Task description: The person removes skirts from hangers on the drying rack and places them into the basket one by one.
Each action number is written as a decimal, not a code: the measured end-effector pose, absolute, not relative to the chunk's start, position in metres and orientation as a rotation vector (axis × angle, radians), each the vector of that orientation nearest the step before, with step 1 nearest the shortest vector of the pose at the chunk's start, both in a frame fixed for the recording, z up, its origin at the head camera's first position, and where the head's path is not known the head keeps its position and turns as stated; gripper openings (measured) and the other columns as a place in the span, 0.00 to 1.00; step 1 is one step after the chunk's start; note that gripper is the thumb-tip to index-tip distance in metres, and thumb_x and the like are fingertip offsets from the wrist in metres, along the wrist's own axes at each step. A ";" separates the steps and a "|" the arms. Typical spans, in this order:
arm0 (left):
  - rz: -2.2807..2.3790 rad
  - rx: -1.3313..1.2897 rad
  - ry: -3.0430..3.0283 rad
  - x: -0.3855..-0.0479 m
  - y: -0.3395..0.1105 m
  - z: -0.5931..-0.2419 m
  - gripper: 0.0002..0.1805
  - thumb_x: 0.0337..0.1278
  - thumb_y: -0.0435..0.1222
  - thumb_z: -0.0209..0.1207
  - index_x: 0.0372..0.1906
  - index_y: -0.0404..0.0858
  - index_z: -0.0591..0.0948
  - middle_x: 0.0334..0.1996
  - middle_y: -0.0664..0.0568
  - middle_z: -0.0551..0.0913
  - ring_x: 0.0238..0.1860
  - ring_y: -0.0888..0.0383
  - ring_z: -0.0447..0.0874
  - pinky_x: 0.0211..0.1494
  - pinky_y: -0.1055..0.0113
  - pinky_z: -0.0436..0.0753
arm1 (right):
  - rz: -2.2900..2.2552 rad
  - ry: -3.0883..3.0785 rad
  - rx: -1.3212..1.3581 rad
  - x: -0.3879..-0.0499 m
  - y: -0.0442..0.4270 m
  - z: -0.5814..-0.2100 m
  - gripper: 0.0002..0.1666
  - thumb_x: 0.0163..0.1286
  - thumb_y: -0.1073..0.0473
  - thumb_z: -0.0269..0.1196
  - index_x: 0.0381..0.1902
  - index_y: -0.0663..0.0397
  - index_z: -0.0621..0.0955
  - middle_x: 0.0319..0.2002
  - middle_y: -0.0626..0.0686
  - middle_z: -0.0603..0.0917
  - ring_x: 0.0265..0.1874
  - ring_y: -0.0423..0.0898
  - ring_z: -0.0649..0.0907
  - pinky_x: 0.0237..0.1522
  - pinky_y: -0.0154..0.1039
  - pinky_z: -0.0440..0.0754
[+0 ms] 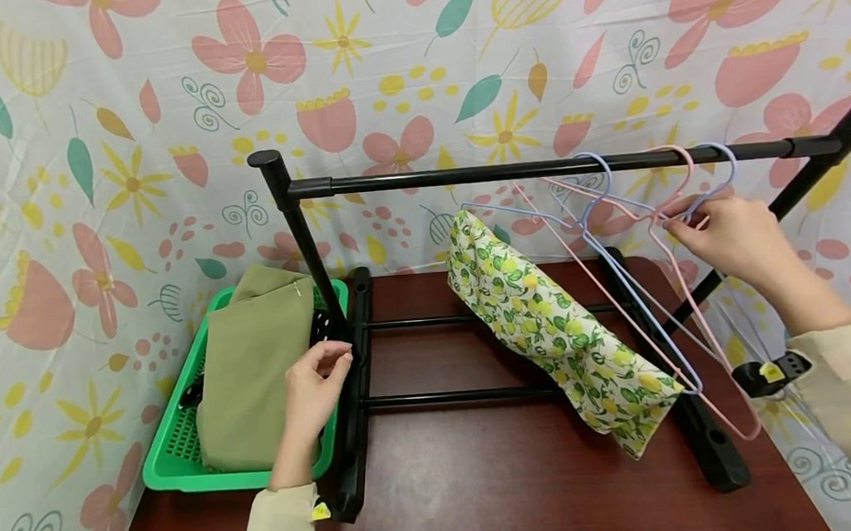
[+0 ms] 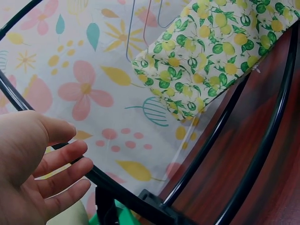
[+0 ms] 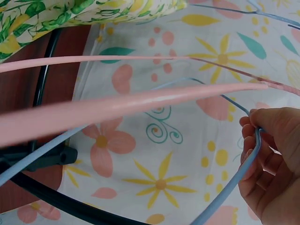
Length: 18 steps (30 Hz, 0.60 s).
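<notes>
My right hand (image 1: 731, 233) pinches a blue clothes hanger (image 1: 721, 171) just below its hook, at the right end of the rack's top bar. Beside it hangs a pink hanger (image 1: 680, 164). Further left, another blue hanger (image 1: 597, 177) carries a folded lemon-print cloth (image 1: 549, 314), draped over its lower bar. In the right wrist view, thumb and fingers close around the blue hanger's neck (image 3: 258, 129). My left hand (image 1: 318, 386) is beside the rack's left post, its fingers loosely bent; the left wrist view shows nothing held in that hand (image 2: 42, 164).
The black rack (image 1: 419, 179) stands on a dark red table (image 1: 450, 480), with two lower crossbars between its feet. At the left, a green basket (image 1: 225, 480) holds folded olive cloth (image 1: 254, 371) and some dark dotted fabric. Behind hangs a flower-patterned curtain (image 1: 394, 51).
</notes>
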State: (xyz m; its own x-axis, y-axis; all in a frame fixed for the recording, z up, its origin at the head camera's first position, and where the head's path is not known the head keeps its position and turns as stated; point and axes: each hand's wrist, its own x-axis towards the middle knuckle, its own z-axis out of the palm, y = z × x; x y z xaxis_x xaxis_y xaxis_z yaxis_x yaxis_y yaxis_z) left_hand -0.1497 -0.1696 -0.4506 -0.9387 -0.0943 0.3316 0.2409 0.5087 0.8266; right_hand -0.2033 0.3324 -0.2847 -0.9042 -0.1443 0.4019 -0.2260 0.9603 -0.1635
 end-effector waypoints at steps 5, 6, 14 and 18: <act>-1.410 -0.140 -2.417 -0.149 -0.163 -0.453 0.06 0.55 0.33 0.61 0.37 0.45 0.84 0.34 0.54 0.85 0.34 0.60 0.82 0.36 0.68 0.80 | 0.309 -2.734 0.263 -0.204 0.332 -0.286 0.15 0.62 0.55 0.60 0.28 0.63 0.83 0.20 0.62 0.82 0.11 0.50 0.74 0.13 0.41 0.66; -1.409 -0.147 -2.415 -0.149 -0.161 -0.454 0.06 0.55 0.33 0.61 0.37 0.45 0.84 0.34 0.54 0.85 0.33 0.60 0.82 0.36 0.68 0.80 | 0.312 -2.736 0.258 -0.204 0.332 -0.286 0.15 0.62 0.55 0.60 0.29 0.63 0.83 0.20 0.62 0.82 0.12 0.51 0.75 0.13 0.42 0.67; -1.413 -0.173 -2.388 -0.147 -0.153 -0.459 0.06 0.54 0.32 0.61 0.36 0.44 0.84 0.33 0.54 0.86 0.31 0.60 0.83 0.34 0.70 0.79 | 0.333 -2.748 0.236 -0.203 0.335 -0.291 0.16 0.62 0.53 0.60 0.25 0.61 0.80 0.19 0.58 0.80 0.12 0.48 0.72 0.15 0.40 0.65; -1.423 -0.176 -2.392 -0.146 -0.151 -0.463 0.06 0.55 0.32 0.60 0.36 0.44 0.84 0.34 0.54 0.85 0.32 0.60 0.82 0.34 0.69 0.80 | 0.341 -2.744 0.257 -0.200 0.339 -0.294 0.16 0.63 0.52 0.58 0.27 0.61 0.80 0.24 0.61 0.82 0.18 0.56 0.78 0.18 0.46 0.70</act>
